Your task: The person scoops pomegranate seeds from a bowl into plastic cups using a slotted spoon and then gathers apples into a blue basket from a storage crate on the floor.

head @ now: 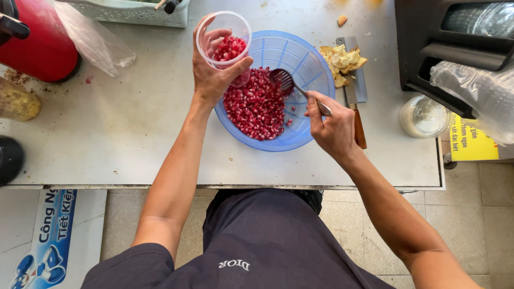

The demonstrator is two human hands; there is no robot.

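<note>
A blue plastic colander (308,64) stands on the pale counter (134,128) and serves as the landmark here. A heap of red pomegranate seeds (256,107) lies inside it, mostly in its left half.

A clear plastic cup (225,37) is held over the colander's upper left rim, tilted with its mouth towards the camera. It is gripped by the left hand (214,75), whose fingers are wrapped closed around its side and base. Some pomegranate seeds are seen inside the cup.

A metal spoon (286,81) is held by the right hand (334,126), which is closed around the handle at the colander's right rim. The spoon's head is inside the colander, at the upper edge of the seed heap, and is partly covered by seeds.

Just to the right of the colander a cleaver (353,88) with a wooden handle lies on the counter, and a pile of yellowish peel scraps (342,61) rests on its blade. Further right of the colander a clear lidded cup (424,116) stands. Well to the left of the colander a red container (37,45) and a crumpled clear plastic bag (93,40) are seen.
</note>
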